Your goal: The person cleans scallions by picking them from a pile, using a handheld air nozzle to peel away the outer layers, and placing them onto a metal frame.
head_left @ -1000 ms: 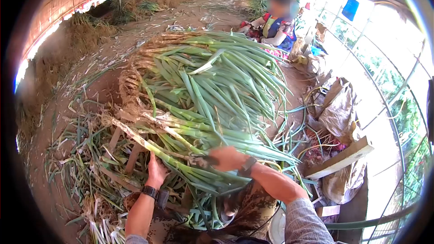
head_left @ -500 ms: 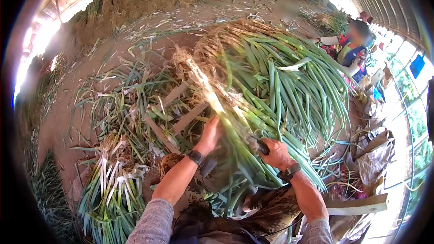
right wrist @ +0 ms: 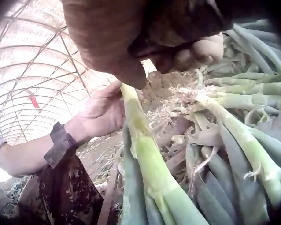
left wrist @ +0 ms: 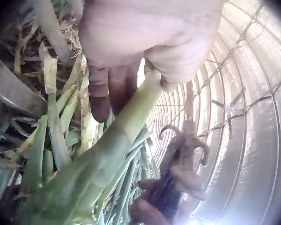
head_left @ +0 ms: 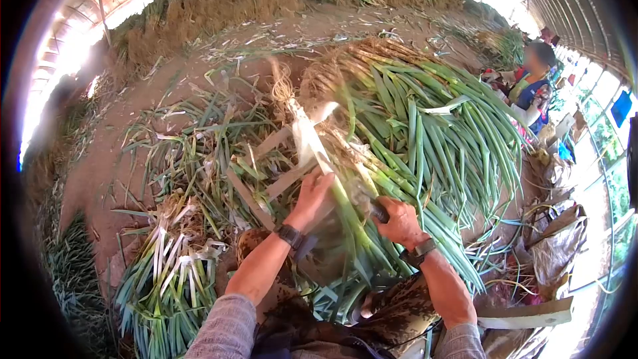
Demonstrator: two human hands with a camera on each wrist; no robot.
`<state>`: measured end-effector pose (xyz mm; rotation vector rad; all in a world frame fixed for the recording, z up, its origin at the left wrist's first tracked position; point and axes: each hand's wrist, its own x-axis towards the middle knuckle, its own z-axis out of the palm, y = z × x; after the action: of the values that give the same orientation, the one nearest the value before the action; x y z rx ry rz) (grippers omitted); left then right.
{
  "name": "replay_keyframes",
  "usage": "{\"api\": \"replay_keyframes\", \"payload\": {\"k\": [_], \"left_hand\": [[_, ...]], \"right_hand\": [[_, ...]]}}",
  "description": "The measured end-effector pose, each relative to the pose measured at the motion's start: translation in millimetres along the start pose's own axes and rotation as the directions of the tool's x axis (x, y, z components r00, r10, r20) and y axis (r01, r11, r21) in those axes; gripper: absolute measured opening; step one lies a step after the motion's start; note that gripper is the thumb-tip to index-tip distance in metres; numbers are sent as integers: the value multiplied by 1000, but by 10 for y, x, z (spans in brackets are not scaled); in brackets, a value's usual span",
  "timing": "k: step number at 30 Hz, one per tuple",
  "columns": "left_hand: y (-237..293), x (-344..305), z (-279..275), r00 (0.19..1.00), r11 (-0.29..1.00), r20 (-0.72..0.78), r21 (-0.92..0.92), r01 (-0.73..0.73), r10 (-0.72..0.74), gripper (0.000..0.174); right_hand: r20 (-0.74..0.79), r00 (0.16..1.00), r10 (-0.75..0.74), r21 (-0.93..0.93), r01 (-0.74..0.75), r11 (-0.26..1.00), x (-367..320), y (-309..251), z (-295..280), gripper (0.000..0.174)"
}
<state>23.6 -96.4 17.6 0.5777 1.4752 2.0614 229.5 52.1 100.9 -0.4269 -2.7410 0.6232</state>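
My left hand (head_left: 312, 201) grips a thick green onion (head_left: 343, 205) by its pale shank, roots pointing away and leaves toward my lap. Loose white skin (head_left: 306, 141) flares out, blurred, near the root end. In the left wrist view, thumb and finger close round the stalk (left wrist: 136, 112). My right hand (head_left: 403, 223) holds a dark-handled tool (head_left: 380, 212) beside the stalk, its fingers wrapped about the handle. It looks like an air blow gun (left wrist: 181, 152), with a curved lever and a hook at its head. The stalk (right wrist: 147, 154) passes just below my right hand in the right wrist view.
A large heap of green onions (head_left: 445, 119) lies ahead to the right. Trimmed leaves and wooden slats (head_left: 249, 196) cover the ground at left, beside a cleaned bundle (head_left: 169, 279). Another person (head_left: 531, 93) sits at far right. Sacks (head_left: 558, 246) and a board (head_left: 525, 314) lie at right.
The head view has swung left. The held onion has turned to stand more upright in view, and its outer skin now flares away near the roots. Both hands keep their grips.
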Motion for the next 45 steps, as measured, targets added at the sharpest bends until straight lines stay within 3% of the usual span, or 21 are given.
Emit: {"api": "replay_keyframes", "payload": {"k": [3,7,11,14,19,22,25,26,28,31,32,34,35,36,38,39,42,43,44,45], "left_hand": [[37,-104,32,991,986,-8,-108,129,-131,33],[31,-117,-26,989,993,129,-82,89,-78,35],[-24,-190,-25,971,987,183,-13,161,-156,33],[-49,-234,-28,965,984,198,64,165,-175,33],[-36,-257,-36,963,971,152,123,203,-221,32],[-4,-249,-7,944,959,168,47,281,-284,31],[30,-229,-32,942,921,171,-218,322,-289,24],[-45,-216,-73,942,921,169,-219,321,-289,24],[-151,-208,-126,937,872,207,-352,339,-281,23],[89,-311,-8,902,808,241,-404,429,-358,21],[110,-307,-2,904,811,240,-403,424,-353,21],[169,-310,33,929,880,196,-305,363,-315,17],[185,-318,77,941,901,158,-277,332,-298,13],[135,-292,52,942,904,157,-274,329,-295,13],[16,-273,-3,946,913,210,-278,298,-245,10],[31,-350,-7,976,984,168,-82,158,-142,10],[158,-311,-96,965,966,149,-114,232,-214,7],[114,-226,-191,953,932,65,-198,303,-296,7],[50,-191,-274,958,924,-30,-272,267,-286,8],[-25,-113,-444,990,991,-104,-101,90,-100,11]], "right_hand": [[-49,999,2,50,0,999,58,-78,10,33],[-51,995,-90,72,94,993,141,-121,19,34],[12,999,-42,17,42,999,185,-151,36,33],[-90,995,40,117,-29,993,184,-126,61,34],[-10,994,-105,92,106,990,125,-60,60,36],[27,1000,-1,38,-1,999,100,-94,-18,39],[29,997,77,21,-78,997,65,-57,-46,36],[30,997,76,21,-76,997,52,-8,-36,36],[215,976,38,-96,-18,995,40,61,-16,41],[167,985,36,-27,-32,999,36,18,-70,41],[164,986,31,-27,-27,999,42,-23,-89,41],[-120,988,-100,82,110,991,43,-92,-107,41],[-169,968,-187,85,204,975,62,-17,-5,41],[-174,966,-190,87,207,974,74,-35,-5,41],[82,995,-54,69,48,996,88,-80,-1,43],[160,985,-65,-1,66,998,87,-30,-2,42],[162,984,-74,16,72,997,25,59,-17,39],[162,984,-71,15,70,997,5,101,-27,39],[191,979,-65,49,57,997,-35,143,-31,39],[218,974,-57,83,39,996,-93,184,-38,38]]}}
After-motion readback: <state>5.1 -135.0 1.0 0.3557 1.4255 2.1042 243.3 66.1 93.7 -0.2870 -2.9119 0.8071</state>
